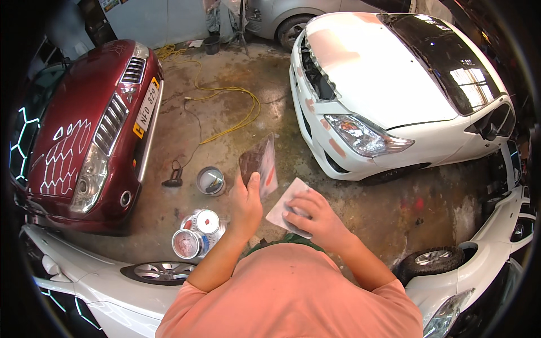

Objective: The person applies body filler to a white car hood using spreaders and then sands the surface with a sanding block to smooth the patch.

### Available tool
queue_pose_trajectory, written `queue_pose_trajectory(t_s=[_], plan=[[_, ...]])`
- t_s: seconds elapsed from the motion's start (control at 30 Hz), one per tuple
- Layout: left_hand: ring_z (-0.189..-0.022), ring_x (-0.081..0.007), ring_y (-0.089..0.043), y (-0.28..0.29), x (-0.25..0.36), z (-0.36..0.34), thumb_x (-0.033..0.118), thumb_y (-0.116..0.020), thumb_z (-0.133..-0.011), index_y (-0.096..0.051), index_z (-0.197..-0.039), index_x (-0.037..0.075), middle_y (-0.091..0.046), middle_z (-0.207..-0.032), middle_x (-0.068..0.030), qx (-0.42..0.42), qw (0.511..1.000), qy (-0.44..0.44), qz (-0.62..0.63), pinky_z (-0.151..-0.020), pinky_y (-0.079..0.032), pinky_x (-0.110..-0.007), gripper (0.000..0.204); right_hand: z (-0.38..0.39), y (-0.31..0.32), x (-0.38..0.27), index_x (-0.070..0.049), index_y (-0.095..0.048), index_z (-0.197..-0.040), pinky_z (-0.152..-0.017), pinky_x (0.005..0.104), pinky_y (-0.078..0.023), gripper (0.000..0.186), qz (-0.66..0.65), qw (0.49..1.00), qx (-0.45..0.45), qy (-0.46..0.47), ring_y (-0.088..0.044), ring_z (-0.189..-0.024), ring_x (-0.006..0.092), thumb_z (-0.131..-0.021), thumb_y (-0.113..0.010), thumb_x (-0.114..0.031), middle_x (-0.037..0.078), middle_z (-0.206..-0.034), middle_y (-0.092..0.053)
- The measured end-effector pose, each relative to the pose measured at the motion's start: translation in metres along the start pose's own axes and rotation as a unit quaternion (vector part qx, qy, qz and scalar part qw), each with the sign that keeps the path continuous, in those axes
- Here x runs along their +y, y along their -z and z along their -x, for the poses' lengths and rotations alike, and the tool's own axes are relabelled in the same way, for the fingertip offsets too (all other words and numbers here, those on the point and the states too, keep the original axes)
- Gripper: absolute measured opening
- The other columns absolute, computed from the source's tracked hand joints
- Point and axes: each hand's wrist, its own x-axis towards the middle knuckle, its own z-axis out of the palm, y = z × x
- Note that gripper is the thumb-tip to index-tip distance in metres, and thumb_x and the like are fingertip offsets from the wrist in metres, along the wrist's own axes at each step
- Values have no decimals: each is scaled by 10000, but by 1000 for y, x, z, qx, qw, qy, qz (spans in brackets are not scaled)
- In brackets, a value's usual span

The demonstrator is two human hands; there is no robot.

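My left hand (246,200) is closed on a flat panel (258,163), thumb on top. The panel is dark brown on one face; the other is whitish with a reddish-orange streak. Close beside it, a pale pinkish-white sheet (277,216) is in my right hand (316,217), whose fingers curl over it. Its material is unclear. The sheet's upper corner points toward the panel, with a small gap between them. Both things are held in front of my body, above the floor.
Left of my arm stand an open can (187,244), a white-lidded can (207,222) and a grey bucket (211,181). A yellow cord (256,107) loops across the wet floor. A red car (73,129) and a white car with pinkish patches (377,73) flank me.
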Motion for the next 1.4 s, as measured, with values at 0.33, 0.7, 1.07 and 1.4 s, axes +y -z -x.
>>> queue_pose_trajectory(t_s=[0.33,0.7,1.07,1.4], plan=[[-1133,-209,-623,-39,-18,10,82,-543,-1020,-485,-1370,32,-617,-1255,-98,48,870,290,397,-963,-527,-396,359,39,-6,106,-187,-686,-1283,-1085,545,-439,455,7,996,-9,-90,-541,-1276,367,-836,-702,-105,152,-1361,-561],[-1189,-179,-565,-83,-10,-21,112,-567,-1019,-477,-1405,-34,-601,-1322,-116,54,961,114,245,-1060,-427,-340,422,-13,77,130,-231,-732,-1186,-1157,535,-351,426,90,992,49,71,-602,-1201,231,-783,-683,-100,5,-1224,-660],[-1084,-221,-644,-134,-1,-39,184,-503,-1057,-472,-1442,-28,-651,-1267,-141,-49,977,130,163,-983,-480,-336,441,-12,83,160,-171,-713,-1130,-1156,524,-342,325,63,990,-54,114,-593,-1220,214,-812,-663,-129,13,-1263,-656],[-1123,-263,-625,-138,-15,-72,131,-498,-1051,-481,-1408,-29,-626,-1306,-168,48,991,50,113,-1001,-472,-391,392,3,83,154,-157,-646,-1238,-1142,573,-364,421,-72,997,-14,4,-538,-1297,345,-825,-716,-117,138,-1335,-557]])
